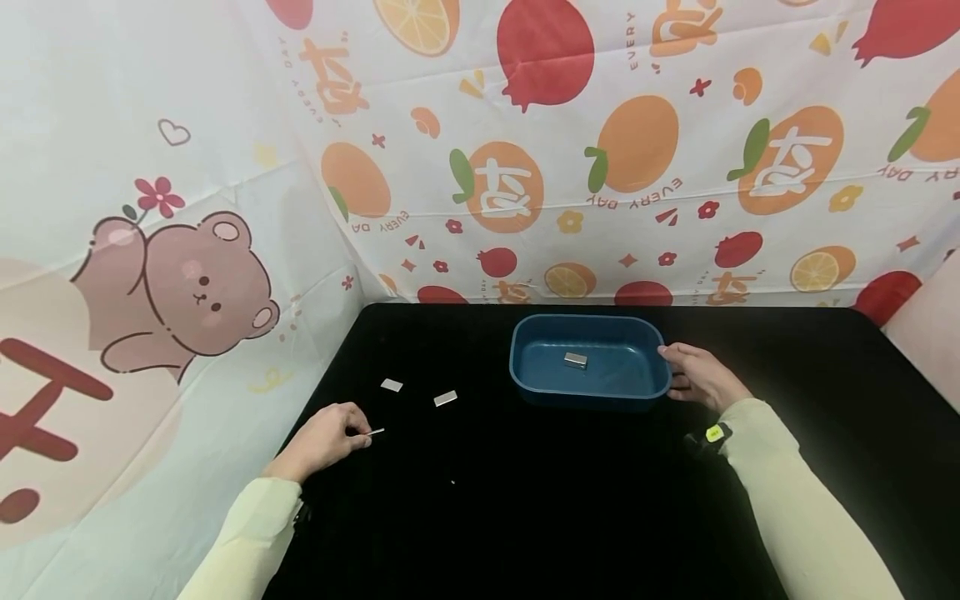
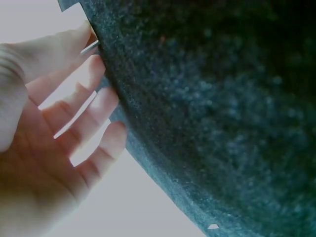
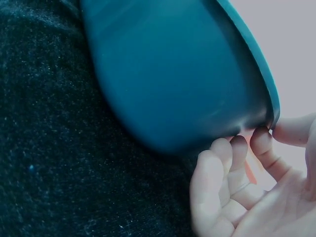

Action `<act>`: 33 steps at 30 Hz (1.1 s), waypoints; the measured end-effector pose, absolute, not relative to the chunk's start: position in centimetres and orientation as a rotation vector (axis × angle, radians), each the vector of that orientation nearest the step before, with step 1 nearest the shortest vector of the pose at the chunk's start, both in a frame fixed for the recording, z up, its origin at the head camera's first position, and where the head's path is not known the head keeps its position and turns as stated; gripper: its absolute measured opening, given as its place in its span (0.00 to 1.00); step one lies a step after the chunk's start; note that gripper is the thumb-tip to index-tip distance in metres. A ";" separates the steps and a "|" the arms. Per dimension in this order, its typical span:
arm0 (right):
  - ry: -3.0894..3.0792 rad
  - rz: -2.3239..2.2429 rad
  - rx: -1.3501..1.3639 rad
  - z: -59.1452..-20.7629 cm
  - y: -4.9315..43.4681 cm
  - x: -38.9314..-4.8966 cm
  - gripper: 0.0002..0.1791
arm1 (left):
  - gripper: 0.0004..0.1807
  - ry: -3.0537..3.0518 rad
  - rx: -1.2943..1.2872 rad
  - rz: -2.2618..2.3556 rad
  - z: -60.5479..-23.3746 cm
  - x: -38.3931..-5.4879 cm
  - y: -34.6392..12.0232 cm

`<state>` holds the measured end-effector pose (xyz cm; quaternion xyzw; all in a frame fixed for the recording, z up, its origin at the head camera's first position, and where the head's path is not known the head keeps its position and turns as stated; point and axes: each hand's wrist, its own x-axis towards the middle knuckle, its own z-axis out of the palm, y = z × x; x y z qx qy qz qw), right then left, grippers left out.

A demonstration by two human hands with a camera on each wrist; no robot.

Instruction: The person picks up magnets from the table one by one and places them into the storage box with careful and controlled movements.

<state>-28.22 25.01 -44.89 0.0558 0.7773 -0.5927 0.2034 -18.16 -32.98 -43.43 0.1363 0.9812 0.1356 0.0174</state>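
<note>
Between thumb and index finger, my left hand pinches a small thin rectangular plate, silvery white and seen nearly edge-on over the black cloth. In the left wrist view a corner of that plate shows past the thumb, and the other fingers are loosely bent. My right hand grips the right end of a blue plastic bin, thumb at the rim and fingers against the outer wall. Inside the bin lies a small silver rectangular block.
Two flat silvery pieces lie on the black-covered table: a plate beyond my left hand and a longer one right of it. A tiny white speck is nearer. Printed curtains hang behind and to the left.
</note>
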 end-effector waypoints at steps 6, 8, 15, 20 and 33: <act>2.153 -1.663 0.162 -44.8 24.9 -28.3 0.21 | 0.05 3.055 0.420 0.422 -43.4 -17.8 -32.9; 2.142 -1.668 0.164 -44.8 24.9 -28.3 0.20 | 0.05 3.061 0.417 0.417 -43.4 -17.8 -32.9; 2.119 -1.693 0.170 -44.9 25.0 -28.2 0.19 | 0.03 3.072 0.424 0.423 -43.5 -17.7 -32.8; 2.120 -1.691 0.164 -44.9 25.1 -28.2 0.19 | 0.03 3.086 0.432 0.436 -43.5 -17.7 -32.8; 2.132 -1.664 0.157 -45.1 25.1 -28.5 0.21 | 0.04 3.158 0.474 0.477 -43.3 -17.9 -32.9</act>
